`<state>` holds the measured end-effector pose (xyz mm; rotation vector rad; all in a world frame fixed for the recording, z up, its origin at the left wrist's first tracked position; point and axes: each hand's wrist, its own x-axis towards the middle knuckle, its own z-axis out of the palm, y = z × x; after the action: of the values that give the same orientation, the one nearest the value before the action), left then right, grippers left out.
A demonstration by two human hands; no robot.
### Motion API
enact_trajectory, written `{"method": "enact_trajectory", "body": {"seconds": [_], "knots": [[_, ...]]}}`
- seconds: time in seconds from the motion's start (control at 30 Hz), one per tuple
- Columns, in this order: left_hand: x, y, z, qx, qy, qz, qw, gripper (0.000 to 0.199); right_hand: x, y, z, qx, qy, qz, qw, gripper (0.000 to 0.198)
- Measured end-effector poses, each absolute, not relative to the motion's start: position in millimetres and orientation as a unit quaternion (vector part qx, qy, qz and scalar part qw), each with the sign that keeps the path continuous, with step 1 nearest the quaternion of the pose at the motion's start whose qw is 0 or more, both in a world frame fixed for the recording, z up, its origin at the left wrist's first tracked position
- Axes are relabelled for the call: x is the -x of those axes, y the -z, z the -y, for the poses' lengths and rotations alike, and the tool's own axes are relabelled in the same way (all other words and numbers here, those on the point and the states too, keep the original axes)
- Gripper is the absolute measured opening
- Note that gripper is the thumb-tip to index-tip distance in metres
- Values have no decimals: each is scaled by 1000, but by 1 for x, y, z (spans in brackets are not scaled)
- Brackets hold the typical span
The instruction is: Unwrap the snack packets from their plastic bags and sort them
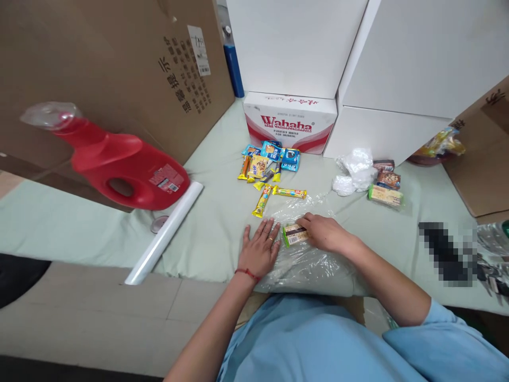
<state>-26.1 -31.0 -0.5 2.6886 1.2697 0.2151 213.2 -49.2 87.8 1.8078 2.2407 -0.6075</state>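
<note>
A snack packet with green ends and a barcode lies on a sheet of clear plastic wrap. My right hand has its fingers closed over the packet's right end, which they hide. To the left, my left hand rests flat with its fingers spread, at the left edge of the wrap. Just beyond the hands are two yellow snack bars, one slanted and one lying sideways. Behind them is a pile of blue and yellow snack packets.
A Wahaha carton stands at the back. Crumpled clear plastic and another green-ended packet lie right. On the left are a red detergent bottle and a white roll. Large cardboard boxes flank the cloth-covered table.
</note>
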Motion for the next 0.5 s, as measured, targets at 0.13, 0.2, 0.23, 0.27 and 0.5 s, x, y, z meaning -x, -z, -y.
{"method": "enact_trajectory", "body": {"seconds": [0.13,0.2,0.23,0.27,0.5], "knots": [[26,0,32,-898,-71,-427,80,53,-213,-91,49,-609,198,-760,114,37],[25,-1,32,-897,-70,-429,82,53,-211,-93,50,-611,192,-759,118,35],[25,-1,32,-896,-70,-430,82,53,-209,-95,50,-613,190,-758,118,33],[25,-1,32,-896,-70,-430,83,53,-208,-96,50,-613,189,-758,116,33],[25,-1,31,-898,-77,-426,81,54,-204,-93,48,-623,186,-751,117,35]]}}
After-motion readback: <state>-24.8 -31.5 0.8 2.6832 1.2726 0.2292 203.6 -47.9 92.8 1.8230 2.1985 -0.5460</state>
